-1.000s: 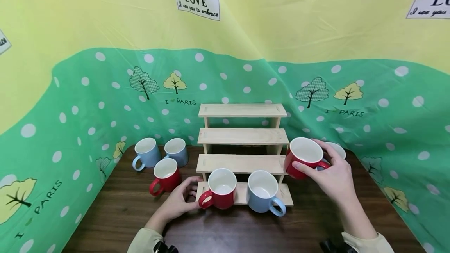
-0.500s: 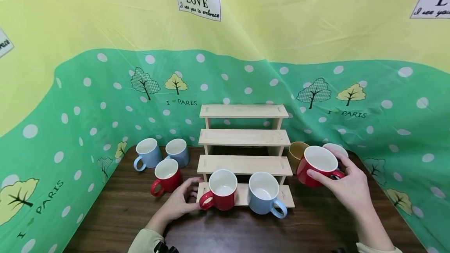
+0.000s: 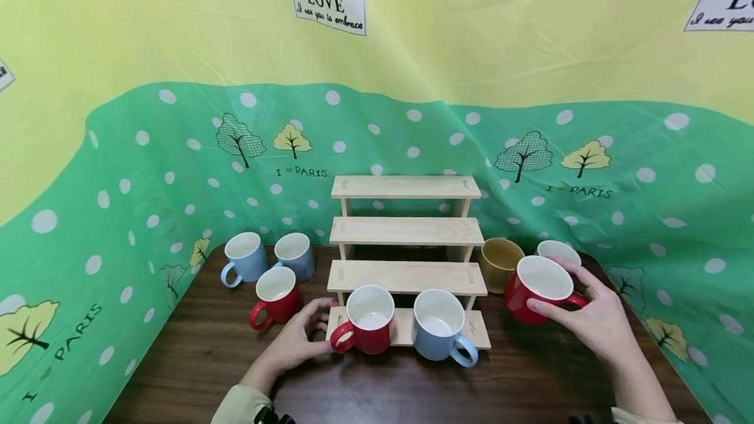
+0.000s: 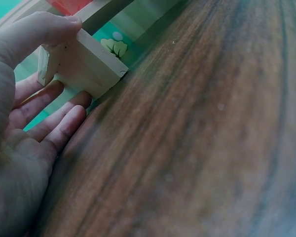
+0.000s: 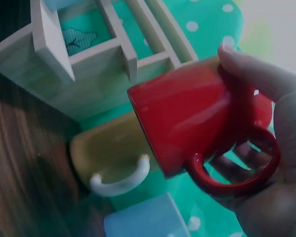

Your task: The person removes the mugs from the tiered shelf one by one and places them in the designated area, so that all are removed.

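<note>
A red mug [image 3: 521, 300] with a white inside is held up off the table by my right hand [image 3: 597, 319], thumb on the near side and fingers round the far side. In the right wrist view its handle [image 5: 237, 185] points toward the palm. My left hand [image 3: 297, 339] grips the left end of the lowest board of a stepped wooden shelf [image 3: 406, 231], its thumb near the front edge and fingers on the end. On that lowest step stand another red mug [image 3: 375, 339] and a light blue mug [image 3: 432, 339], both upright.
An ochre mug [image 3: 497, 273] stands right of the shelf, beside a partly hidden mug [image 3: 558, 250] with a white inside. At left are two blue mugs, one [image 3: 250, 267] farther left than the other [image 3: 300, 264], and a red mug [image 3: 283, 303]. A printed cloth [image 3: 377, 129] hangs behind.
My right hand has carried the red mug rightward, slightly down and away from the shelf, uncovering the ochre mug. My left hand has stayed at the shelf.
</note>
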### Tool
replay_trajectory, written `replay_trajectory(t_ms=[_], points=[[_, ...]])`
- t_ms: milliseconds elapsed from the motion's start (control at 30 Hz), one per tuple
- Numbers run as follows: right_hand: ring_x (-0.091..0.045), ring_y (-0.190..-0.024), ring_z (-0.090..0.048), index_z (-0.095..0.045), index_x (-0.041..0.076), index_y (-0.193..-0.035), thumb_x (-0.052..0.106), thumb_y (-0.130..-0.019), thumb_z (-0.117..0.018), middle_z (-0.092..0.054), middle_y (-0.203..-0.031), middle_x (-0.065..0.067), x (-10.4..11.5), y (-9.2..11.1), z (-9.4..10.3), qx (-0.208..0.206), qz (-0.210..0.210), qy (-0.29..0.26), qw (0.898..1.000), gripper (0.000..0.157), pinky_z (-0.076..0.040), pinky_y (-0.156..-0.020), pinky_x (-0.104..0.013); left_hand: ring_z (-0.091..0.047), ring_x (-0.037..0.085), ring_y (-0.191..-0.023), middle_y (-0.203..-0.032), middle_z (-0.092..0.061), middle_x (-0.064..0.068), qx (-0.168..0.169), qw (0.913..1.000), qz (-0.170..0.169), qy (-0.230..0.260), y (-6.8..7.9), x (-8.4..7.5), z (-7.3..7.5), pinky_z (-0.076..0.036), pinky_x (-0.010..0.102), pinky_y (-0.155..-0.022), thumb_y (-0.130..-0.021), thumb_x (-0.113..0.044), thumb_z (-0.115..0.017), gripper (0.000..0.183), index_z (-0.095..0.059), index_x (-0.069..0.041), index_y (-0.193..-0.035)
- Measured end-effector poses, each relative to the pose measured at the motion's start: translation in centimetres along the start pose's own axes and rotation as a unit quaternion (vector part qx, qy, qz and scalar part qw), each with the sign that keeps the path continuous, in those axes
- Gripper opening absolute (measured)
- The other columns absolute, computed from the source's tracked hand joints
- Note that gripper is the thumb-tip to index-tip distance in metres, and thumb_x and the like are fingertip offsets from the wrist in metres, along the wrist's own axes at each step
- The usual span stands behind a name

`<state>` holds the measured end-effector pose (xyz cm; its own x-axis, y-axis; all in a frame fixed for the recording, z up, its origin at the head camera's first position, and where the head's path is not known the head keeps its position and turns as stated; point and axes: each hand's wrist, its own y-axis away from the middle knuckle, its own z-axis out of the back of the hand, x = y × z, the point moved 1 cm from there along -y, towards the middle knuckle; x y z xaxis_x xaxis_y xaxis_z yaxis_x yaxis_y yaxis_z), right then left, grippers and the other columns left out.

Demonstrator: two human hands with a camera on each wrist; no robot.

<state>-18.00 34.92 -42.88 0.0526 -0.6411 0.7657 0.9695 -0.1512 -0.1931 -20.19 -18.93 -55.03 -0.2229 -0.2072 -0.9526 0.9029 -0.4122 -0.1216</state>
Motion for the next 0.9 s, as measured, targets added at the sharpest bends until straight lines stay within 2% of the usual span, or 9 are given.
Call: replay_trajectory(t_ms=[100,300,533,700,800,900], points=[[0.004,-0.099,-0.056,-0.052,0.014,-0.16,0.027,-0.085,-0.098,-0.063,-0.138,-0.016,-0.8,0.0,0.0,0.019,0.026,-0.005,0.999,0.089,-0.053,-0.073,-0.021,-0.067,0.031,-0.115,-0.139,-0.064,0.018,0.002,1.0,0.002,0.004,-0.1,-0.1,0.0,-0.057,0.031,-0.099,-0.089,-0.015,-0.089,0.07,-0.053,-0.006,-0.149],[0.002,-0.107,-0.057,-0.057,0.016,-0.153,0.022,-0.08,-0.101,-0.065,-0.131,0.001,-2.2,0.2,-1.1,0.053,0.088,-0.004,0.995,0.085,-0.053,-0.081,-0.02,-0.066,0.03,-0.115,-0.138,-0.066,0.014,0.005,0.9996,0.027,0.005,0.1,-0.1,0.2,-0.057,0.033,-0.1,-0.09,-0.017,-0.089,0.071,-0.053,-0.011,-0.151],[0.004,-0.107,-0.058,-0.059,0.016,-0.15,0.022,-0.078,-0.102,-0.069,-0.134,-0.009,-3.6,-0.3,-2.5,0.07,0.112,0.009,0.991,0.085,-0.055,-0.082,-0.023,-0.066,0.031,-0.116,-0.138,-0.065,0.014,0.003,0.9995,0.032,0.004,-0.2,-0.2,0.2,-0.057,0.033,-0.1,-0.089,-0.018,-0.09,0.073,-0.053,-0.012,-0.151],[0.005,-0.109,-0.058,-0.058,0.013,-0.151,0.027,-0.077,-0.103,-0.069,-0.138,-0.013,-4.3,-0.5,-3.2,0.073,0.116,0.02,0.99,0.088,-0.056,-0.084,-0.023,-0.067,0.028,-0.113,-0.133,-0.067,0.015,0.007,0.9999,0.014,-0.006,-0.3,0.0,0.1,-0.057,0.032,-0.099,-0.09,-0.017,-0.088,0.07,-0.053,-0.008,-0.15],[0.002,-0.109,-0.061,-0.058,0.012,-0.15,0.031,-0.076,-0.104,-0.069,-0.137,-0.013,-4.7,-0.4,-3.6,0.07,0.117,0.022,0.99,0.089,-0.056,-0.085,-0.022,-0.067,0.027,-0.111,-0.131,-0.068,0.017,0.009,0.9999,0.003,-0.007,-0.1,-0.1,0.0,-0.057,0.032,-0.097,-0.09,-0.017,-0.087,0.069,-0.053,-0.005,-0.149],[-0.007,-0.109,-0.065,-0.058,0.012,-0.149,0.034,-0.075,-0.104,-0.07,-0.135,-0.012,-4.9,-0.3,-3.9,0.066,0.113,0.027,0.991,0.089,-0.056,-0.085,-0.023,-0.067,0.026,-0.111,-0.131,-0.068,0.016,0.007,0.9999,0.009,-0.005,0.1,-0.2,0.0,-0.057,0.032,-0.097,-0.089,-0.017,-0.088,0.069,-0.053,-0.005,-0.149]])
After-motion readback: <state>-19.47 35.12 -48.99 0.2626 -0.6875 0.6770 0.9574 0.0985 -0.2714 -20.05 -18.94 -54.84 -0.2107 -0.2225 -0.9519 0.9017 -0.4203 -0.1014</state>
